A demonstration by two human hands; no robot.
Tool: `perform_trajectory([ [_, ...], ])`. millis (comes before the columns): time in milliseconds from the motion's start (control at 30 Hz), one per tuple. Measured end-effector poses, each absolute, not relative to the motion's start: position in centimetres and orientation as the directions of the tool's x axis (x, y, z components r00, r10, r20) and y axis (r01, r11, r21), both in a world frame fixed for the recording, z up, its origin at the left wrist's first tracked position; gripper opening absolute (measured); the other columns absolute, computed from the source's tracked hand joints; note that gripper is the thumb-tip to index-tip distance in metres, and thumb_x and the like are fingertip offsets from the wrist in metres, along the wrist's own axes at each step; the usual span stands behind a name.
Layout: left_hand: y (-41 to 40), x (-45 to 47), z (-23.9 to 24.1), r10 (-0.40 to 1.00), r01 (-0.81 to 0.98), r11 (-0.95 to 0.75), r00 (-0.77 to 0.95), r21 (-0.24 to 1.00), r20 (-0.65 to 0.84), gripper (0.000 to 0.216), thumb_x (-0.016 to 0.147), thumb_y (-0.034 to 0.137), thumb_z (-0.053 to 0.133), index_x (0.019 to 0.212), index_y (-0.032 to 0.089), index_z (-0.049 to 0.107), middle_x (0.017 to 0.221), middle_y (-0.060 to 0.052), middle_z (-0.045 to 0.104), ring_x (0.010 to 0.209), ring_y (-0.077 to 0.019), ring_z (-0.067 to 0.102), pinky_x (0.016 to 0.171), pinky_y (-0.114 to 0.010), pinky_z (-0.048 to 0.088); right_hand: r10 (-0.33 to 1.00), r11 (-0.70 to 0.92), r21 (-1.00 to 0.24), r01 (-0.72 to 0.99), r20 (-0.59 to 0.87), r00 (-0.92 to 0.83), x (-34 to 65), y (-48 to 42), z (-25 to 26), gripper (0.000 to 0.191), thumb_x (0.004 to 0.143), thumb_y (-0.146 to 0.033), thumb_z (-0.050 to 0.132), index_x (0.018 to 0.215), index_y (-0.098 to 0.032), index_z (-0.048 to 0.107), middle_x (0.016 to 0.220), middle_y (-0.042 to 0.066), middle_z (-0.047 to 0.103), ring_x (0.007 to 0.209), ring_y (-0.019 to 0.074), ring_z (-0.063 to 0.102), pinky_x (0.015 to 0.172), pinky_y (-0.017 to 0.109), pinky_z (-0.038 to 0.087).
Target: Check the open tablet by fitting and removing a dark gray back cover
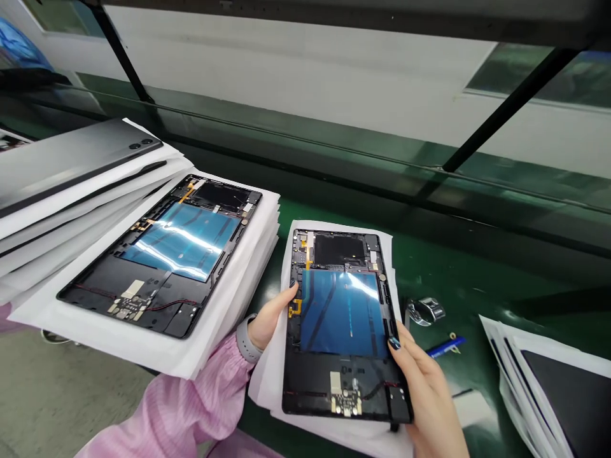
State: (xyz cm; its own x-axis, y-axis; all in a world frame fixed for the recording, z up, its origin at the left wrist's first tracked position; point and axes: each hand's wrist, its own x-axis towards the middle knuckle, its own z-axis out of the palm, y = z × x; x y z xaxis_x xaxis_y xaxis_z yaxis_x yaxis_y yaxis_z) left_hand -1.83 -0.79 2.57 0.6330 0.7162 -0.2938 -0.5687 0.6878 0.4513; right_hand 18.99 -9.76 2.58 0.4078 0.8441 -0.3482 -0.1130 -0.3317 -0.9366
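Observation:
My left hand (273, 318), with a grey band at the wrist, grips the left edge of an opened tablet (317, 374), its thumb on the frame. On the lower right edge my right hand (427, 381) closes round the same tablet, thumb on top and fingers mostly hidden. The tablet's insides face up: a blue film-covered battery (341, 312), orange flex cables and a small circuit board (346, 402) at the near end. Under it are white sheets (267, 388); whether it touches them I cannot tell.
A second opened tablet (162, 299) lies on a pile of white sheets at left. Beyond it are stacked grey tablet backs (71, 159). On the green table, right of my hands, lie a shiny metal object (426, 311), a blue tool (446, 347) and another interleaved stack (568, 394).

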Motion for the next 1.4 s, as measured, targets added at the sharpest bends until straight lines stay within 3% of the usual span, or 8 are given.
perform_trajectory([
  [233, -0.8, -1.8, 1.8, 0.743, -0.598, 0.661, 0.607, 0.453, -0.283, 0.052, 0.076, 0.042, 0.071, 0.116, 0.009, 0.067, 0.115, -0.013, 0.071, 0.126, -0.0342, 0.052, 0.113, -0.045, 0.035, 0.841, -0.312, -0.943, -0.112, -0.33, 0.43, 19.5, -10.1, 1.1, 0.039, 0.07, -0.057, 0.075, 0.089, -0.023, 0.079, 0.125, 0.007, 0.065, 0.128, 0.0343, 0.048, 0.11, 0.042, 0.033],
  [400, -0.9, -1.7, 1.2, 0.735, -0.588, 0.67, 0.611, 0.453, -0.294, 0.047, 0.075, 0.041, 0.073, 0.109, 0.008, 0.071, 0.105, -0.013, 0.074, 0.121, -0.0336, 0.057, 0.112, -0.044, 0.036, 0.828, -0.334, -0.94, -0.076, -0.33, 0.453, 20.3, -10.6, 0.4, 0.039, 0.065, -0.056, 0.079, 0.083, -0.021, 0.079, 0.108, 0.007, 0.073, 0.12, 0.0351, 0.055, 0.097, 0.032, 0.048],
  [567, -0.9, -1.6, 0.9, 0.701, -0.571, 0.704, 0.653, 0.422, -0.287, 0.051, 0.071, 0.047, 0.075, 0.104, 0.008, 0.072, 0.097, -0.013, 0.076, 0.114, -0.0345, 0.062, 0.107, -0.046, 0.041, 0.789, -0.352, -0.935, -0.036, -0.318, 0.526, 20.6, -10.8, -0.5, 0.033, 0.071, -0.051, 0.075, 0.087, -0.021, 0.078, 0.103, 0.007, 0.074, 0.115, 0.0365, 0.058, 0.084, 0.033, 0.057],
  [767, -0.9, -1.7, 0.6, 0.694, -0.559, 0.712, 0.656, 0.425, -0.298, 0.051, 0.071, 0.049, 0.073, 0.101, 0.008, 0.072, 0.093, -0.014, 0.076, 0.108, -0.0348, 0.065, 0.101, -0.047, 0.046, 0.817, -0.31, -0.945, -0.102, -0.32, 0.479, 19.9, -10.7, 0.5, 0.035, 0.071, -0.048, 0.078, 0.096, -0.023, 0.074, 0.099, 0.006, 0.074, 0.094, 0.0302, 0.068, 0.073, 0.028, 0.058],
  [967, -0.9, -1.7, 0.6, 0.704, -0.561, 0.701, 0.643, 0.441, -0.301, 0.05, 0.071, 0.048, 0.073, 0.101, 0.008, 0.071, 0.093, -0.013, 0.076, 0.108, -0.0341, 0.065, 0.101, -0.045, 0.046, 0.762, -0.339, -0.859, -0.384, -0.49, 0.423, 18.7, -9.8, 3.1, 0.078, 0.068, -0.044, 0.082, 0.138, -0.038, 0.049, 0.107, 0.005, 0.073, 0.073, 0.0276, 0.072, 0.063, 0.031, 0.06],
  [1100, -1.0, -1.7, 0.4, 0.665, -0.523, 0.728, 0.695, 0.442, -0.273, 0.05, 0.072, 0.049, 0.072, 0.102, 0.009, 0.071, 0.09, -0.012, 0.076, 0.105, -0.0324, 0.066, 0.099, -0.043, 0.046, 0.743, -0.433, -0.771, -0.466, -0.598, 0.3, 20.1, -10.2, 2.2, 0.073, 0.065, -0.045, 0.082, 0.131, -0.026, 0.059, 0.102, 0.011, 0.075, 0.076, 0.0335, 0.072, 0.063, 0.037, 0.061],
  [1200, -1.0, -1.7, 0.3, 0.635, -0.477, 0.742, 0.725, 0.471, -0.266, 0.048, 0.072, 0.05, 0.073, 0.099, 0.01, 0.072, 0.086, -0.01, 0.076, 0.099, -0.0295, 0.068, 0.093, -0.038, 0.049, 0.741, -0.492, -0.774, -0.398, -0.613, 0.274, 22.1, -10.7, 0.9, 0.066, 0.06, -0.044, 0.086, 0.119, -0.022, 0.068, 0.093, 0.01, 0.076, 0.082, 0.0348, 0.071, 0.065, 0.035, 0.061],
  [1400, -0.7, -1.8, 0.2, 0.704, -0.47, 0.658, 0.66, 0.588, -0.261, 0.044, 0.072, 0.053, 0.071, 0.089, 0.013, 0.073, 0.076, -0.005, 0.072, 0.081, -0.0205, 0.066, 0.076, -0.028, 0.048, 0.673, -0.544, -0.726, -0.421, -0.677, 0.297, 23.7, -11.5, 0.0, 0.074, 0.055, -0.045, 0.089, 0.122, -0.025, 0.066, 0.095, 0.008, 0.075, 0.078, 0.0334, 0.07, 0.055, 0.031, 0.06],
])
